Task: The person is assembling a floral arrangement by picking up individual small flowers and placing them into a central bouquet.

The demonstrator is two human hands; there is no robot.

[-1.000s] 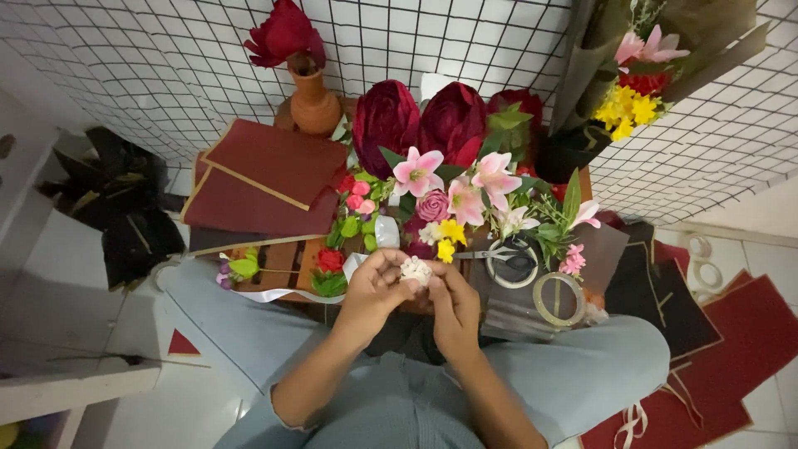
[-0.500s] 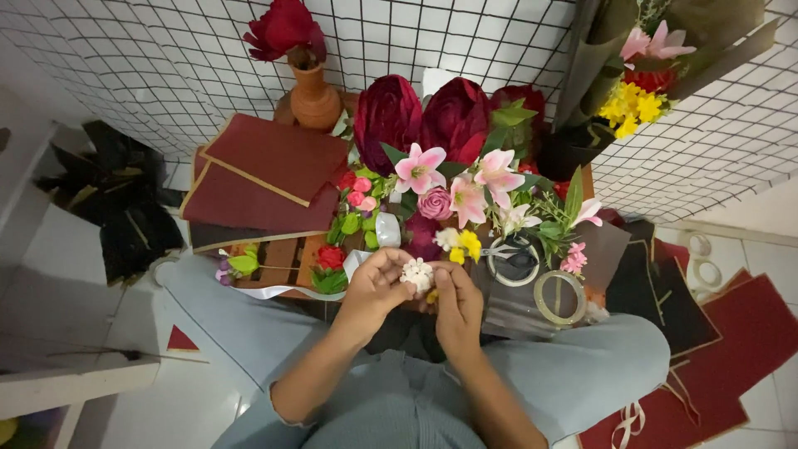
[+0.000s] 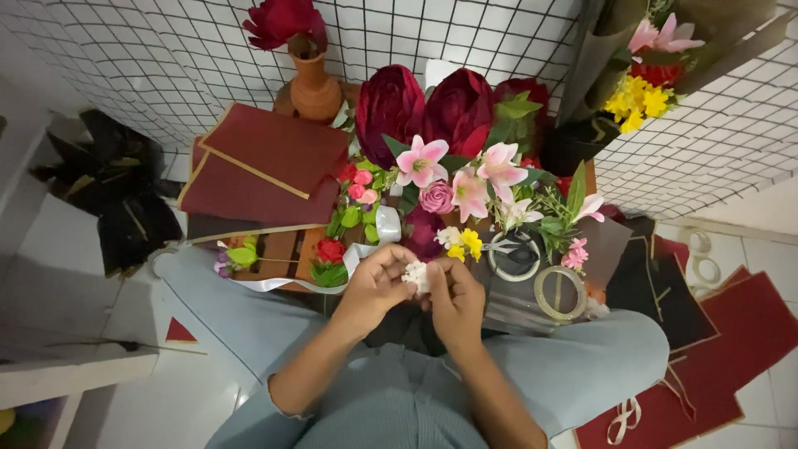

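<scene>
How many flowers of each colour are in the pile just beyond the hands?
Dark red, large: 3
Pink lilies: 4
Pink rose: 1
Yellow, small: 1
Red rose, small: 1
Total: 10
A small white flower sits between left hand and right hand.

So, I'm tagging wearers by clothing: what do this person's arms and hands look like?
Both hands, left and right, are bare: no gloves, and no rings or watch visible. Forearms are uncovered; light blue-grey sleeves sit pushed up near the elbows.
</scene>
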